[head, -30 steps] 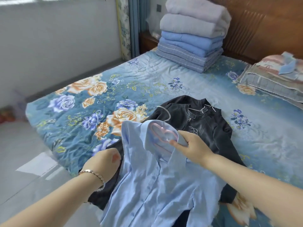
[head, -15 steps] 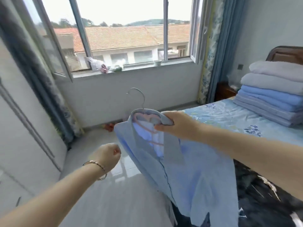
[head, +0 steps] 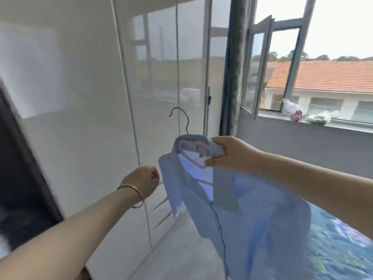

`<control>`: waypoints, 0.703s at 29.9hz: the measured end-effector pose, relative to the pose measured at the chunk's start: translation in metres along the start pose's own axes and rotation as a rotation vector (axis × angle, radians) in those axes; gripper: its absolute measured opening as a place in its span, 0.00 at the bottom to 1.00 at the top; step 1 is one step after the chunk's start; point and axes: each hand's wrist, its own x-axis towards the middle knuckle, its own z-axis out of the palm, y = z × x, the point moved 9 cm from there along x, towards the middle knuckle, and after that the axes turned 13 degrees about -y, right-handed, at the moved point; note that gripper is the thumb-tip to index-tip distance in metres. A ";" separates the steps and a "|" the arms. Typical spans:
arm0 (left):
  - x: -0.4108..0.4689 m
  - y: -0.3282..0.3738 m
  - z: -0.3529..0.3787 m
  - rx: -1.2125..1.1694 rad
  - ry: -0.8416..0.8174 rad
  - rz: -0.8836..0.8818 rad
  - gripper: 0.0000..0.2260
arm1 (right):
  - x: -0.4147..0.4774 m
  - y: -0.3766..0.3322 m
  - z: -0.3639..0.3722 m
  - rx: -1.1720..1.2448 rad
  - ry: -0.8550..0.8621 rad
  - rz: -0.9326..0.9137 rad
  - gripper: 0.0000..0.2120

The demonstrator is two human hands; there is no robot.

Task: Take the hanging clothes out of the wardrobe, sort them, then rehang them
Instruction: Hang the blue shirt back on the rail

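left grip is clenched on nothing. right grip grasps the blue shirt at its collar, on the pink hanger, in the air over the floor beside the floral bed. beyond stand glossy wardrobe doors and an open window. a moment ago the shirt faced the window; now it faces the wardrobe.

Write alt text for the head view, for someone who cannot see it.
The right hand grips a light blue shirt by its collar, on a pink hanger with a metal hook, before glossy white wardrobe doors. The left hand, curled, hovers beside the shirt; an open window is to the right.
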 end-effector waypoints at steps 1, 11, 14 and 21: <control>-0.016 -0.025 -0.009 -0.015 0.018 -0.068 0.11 | 0.013 -0.020 0.011 0.004 -0.047 -0.046 0.08; -0.142 -0.221 -0.100 -0.149 0.210 -0.483 0.08 | 0.127 -0.183 0.112 0.012 -0.220 -0.268 0.13; -0.164 -0.272 -0.132 -0.152 0.256 -0.571 0.09 | 0.167 -0.228 0.140 0.014 -0.218 -0.306 0.09; -0.185 -0.350 -0.243 -0.130 0.441 -0.677 0.14 | 0.278 -0.333 0.163 -0.060 -0.155 -0.243 0.14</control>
